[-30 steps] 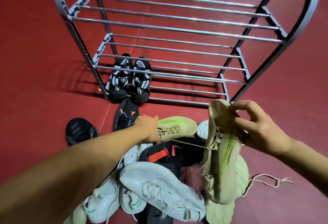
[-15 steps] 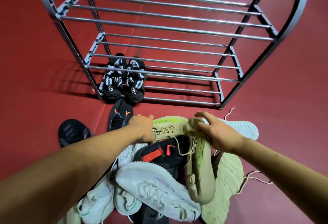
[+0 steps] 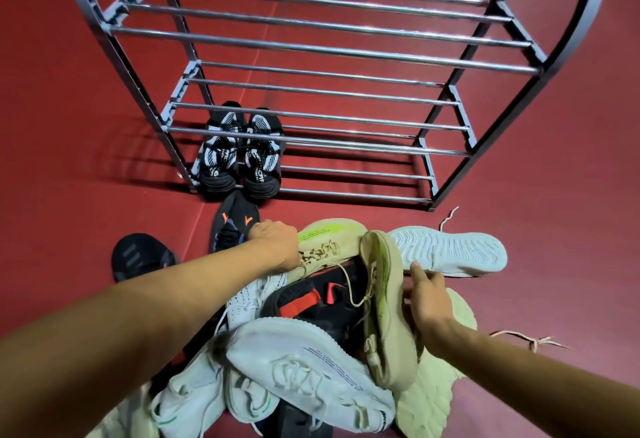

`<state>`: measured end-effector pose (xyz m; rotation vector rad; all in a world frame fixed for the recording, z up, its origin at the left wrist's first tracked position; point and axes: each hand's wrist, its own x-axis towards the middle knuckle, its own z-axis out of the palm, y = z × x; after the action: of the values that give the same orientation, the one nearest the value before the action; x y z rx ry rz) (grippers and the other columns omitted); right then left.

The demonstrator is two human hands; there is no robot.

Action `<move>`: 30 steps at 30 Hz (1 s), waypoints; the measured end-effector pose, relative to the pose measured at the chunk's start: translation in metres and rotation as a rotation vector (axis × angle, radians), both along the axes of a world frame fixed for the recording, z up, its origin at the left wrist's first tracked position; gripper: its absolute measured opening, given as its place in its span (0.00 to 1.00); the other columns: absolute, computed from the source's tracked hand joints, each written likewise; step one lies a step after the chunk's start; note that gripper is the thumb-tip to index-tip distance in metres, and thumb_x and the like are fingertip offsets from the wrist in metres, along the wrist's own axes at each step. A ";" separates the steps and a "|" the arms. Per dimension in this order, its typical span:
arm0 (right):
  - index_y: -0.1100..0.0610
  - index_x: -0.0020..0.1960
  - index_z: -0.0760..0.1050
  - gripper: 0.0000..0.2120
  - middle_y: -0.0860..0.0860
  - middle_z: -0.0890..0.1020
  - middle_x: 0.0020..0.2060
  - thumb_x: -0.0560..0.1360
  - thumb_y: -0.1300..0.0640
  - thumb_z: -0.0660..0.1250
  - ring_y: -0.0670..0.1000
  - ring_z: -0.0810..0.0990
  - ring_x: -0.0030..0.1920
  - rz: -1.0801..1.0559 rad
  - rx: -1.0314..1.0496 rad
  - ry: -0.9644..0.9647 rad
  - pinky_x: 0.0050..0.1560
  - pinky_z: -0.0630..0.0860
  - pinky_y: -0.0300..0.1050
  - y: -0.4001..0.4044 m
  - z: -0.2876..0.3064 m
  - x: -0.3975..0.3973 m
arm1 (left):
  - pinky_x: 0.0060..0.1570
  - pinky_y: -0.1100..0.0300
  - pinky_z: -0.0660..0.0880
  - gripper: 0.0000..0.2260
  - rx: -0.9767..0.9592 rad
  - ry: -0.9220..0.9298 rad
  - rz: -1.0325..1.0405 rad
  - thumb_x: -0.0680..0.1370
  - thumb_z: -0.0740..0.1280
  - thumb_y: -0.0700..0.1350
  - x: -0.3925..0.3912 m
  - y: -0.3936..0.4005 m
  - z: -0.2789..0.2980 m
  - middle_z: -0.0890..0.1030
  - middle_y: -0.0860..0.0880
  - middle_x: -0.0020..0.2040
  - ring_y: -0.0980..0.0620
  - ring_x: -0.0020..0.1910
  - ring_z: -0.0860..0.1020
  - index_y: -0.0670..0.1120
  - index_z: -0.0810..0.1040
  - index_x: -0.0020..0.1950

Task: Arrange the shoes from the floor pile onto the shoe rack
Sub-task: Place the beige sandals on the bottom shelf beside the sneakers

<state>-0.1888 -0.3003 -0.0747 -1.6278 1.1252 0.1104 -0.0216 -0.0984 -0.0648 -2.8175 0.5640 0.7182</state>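
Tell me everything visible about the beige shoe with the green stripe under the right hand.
The beige shoe is a knit-looking sneaker with a neon green stripe along its side and beige laces, one hanging loose. It lies on its side on top of the floor pile, toe toward the rack, heel toward the camera. The right hand rests on its sole side with fingers spread, no closed grip. Its toe meets the matching beige shoe that the left hand holds by the laces. A black and red shoe lies beneath it.
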 end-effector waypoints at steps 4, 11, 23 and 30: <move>0.55 0.60 0.66 0.25 0.49 0.79 0.50 0.73 0.46 0.75 0.50 0.78 0.48 0.278 -0.078 0.060 0.52 0.72 0.49 0.010 0.013 -0.006 | 0.59 0.51 0.71 0.14 0.061 -0.015 -0.008 0.79 0.64 0.45 -0.005 0.002 0.007 0.82 0.46 0.58 0.44 0.60 0.76 0.46 0.79 0.63; 0.47 0.66 0.69 0.33 0.47 0.84 0.50 0.64 0.57 0.76 0.50 0.83 0.51 0.827 -0.341 0.099 0.53 0.79 0.46 -0.010 0.066 0.025 | 0.73 0.35 0.51 0.13 0.260 0.072 -0.225 0.80 0.61 0.49 0.002 0.018 0.056 0.80 0.45 0.55 0.41 0.62 0.75 0.45 0.79 0.58; 0.54 0.64 0.74 0.19 0.59 0.87 0.49 0.75 0.62 0.73 0.58 0.87 0.44 0.233 0.360 -0.205 0.41 0.82 0.50 0.027 0.056 0.065 | 0.44 0.54 0.72 0.20 -0.390 0.217 0.124 0.76 0.69 0.62 -0.018 0.095 0.075 0.82 0.47 0.43 0.44 0.45 0.78 0.45 0.77 0.41; 0.57 0.65 0.74 0.13 0.59 0.87 0.51 0.81 0.58 0.65 0.61 0.86 0.51 0.128 0.417 -0.122 0.55 0.82 0.62 0.050 0.007 0.056 | 0.39 0.56 0.68 0.18 -0.798 0.428 0.681 0.65 0.74 0.59 -0.037 0.081 0.036 0.81 0.45 0.34 0.44 0.35 0.79 0.48 0.76 0.28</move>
<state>-0.1330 -0.2500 -0.0675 -1.3115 0.8384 0.3044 -0.0583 -0.0177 -0.0289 -3.6532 -0.1554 1.5247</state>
